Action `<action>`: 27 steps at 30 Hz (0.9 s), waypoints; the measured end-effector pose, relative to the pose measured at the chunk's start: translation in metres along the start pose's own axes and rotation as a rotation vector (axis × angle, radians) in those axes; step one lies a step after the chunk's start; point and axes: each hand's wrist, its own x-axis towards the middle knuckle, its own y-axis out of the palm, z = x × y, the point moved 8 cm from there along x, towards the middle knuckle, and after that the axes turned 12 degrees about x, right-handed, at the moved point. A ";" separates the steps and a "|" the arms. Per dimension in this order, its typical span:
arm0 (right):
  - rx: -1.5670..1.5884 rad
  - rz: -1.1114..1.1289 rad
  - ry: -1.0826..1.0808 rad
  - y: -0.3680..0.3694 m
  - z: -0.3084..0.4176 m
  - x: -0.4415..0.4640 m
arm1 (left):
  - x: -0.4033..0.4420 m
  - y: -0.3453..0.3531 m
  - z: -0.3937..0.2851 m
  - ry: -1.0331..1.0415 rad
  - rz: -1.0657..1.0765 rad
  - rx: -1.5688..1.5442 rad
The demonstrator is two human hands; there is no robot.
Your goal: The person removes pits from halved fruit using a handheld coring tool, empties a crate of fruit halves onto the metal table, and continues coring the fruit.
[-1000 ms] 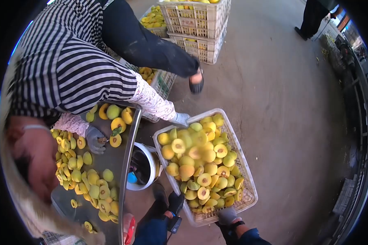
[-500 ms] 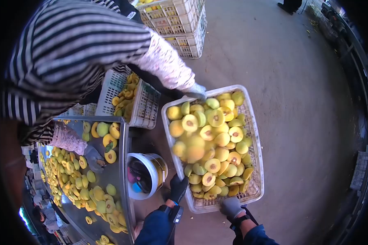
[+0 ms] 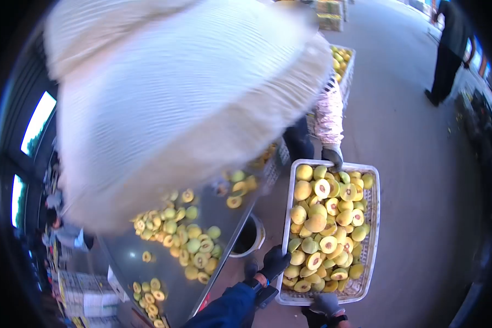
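Note:
A white plastic crate [image 3: 374, 218] full of halved yellow-green fruit [image 3: 328, 244] is held up off to the right of the metal table. My left hand [image 3: 274, 263], in a dark glove, is closed on the crate's left side near its lower corner. At the near edge my right hand [image 3: 326, 304], in a grey glove, grips the rim, its fingers partly hidden. A co-worker's gloved hand [image 3: 332, 157] holds the far rim.
The co-worker's large pale hat [image 3: 186, 104] covers the upper left. A metal table [image 3: 175, 295] bears fruit halves, with a white bucket [image 3: 258, 236] beside it. Another crate [image 3: 349, 76] stands beyond. A person [image 3: 448, 54] stands at the upper right.
The crate now appears further right, with all three hands still on it. The co-worker's hat has come into view over the table, hiding much of the striped clothing.

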 end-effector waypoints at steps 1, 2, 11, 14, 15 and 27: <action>-0.025 0.050 0.002 -0.001 0.006 -0.007 | -0.010 -0.009 -0.008 -0.036 0.000 0.047; -0.054 0.103 -0.004 -0.006 0.012 -0.012 | -0.017 -0.022 -0.016 -0.079 -0.004 0.095; -0.101 0.139 -0.301 -0.031 0.051 -0.075 | -0.093 -0.105 -0.058 -0.091 -0.236 0.179; -0.108 0.207 -0.261 -0.072 0.102 -0.095 | -0.109 -0.130 -0.082 -0.069 -0.342 0.208; -0.107 0.195 -0.278 -0.071 0.114 -0.106 | -0.120 -0.133 -0.080 -0.085 -0.324 0.144; 0.014 0.290 -0.596 -0.061 0.146 -0.112 | -0.145 -0.182 -0.090 -0.215 -0.423 0.218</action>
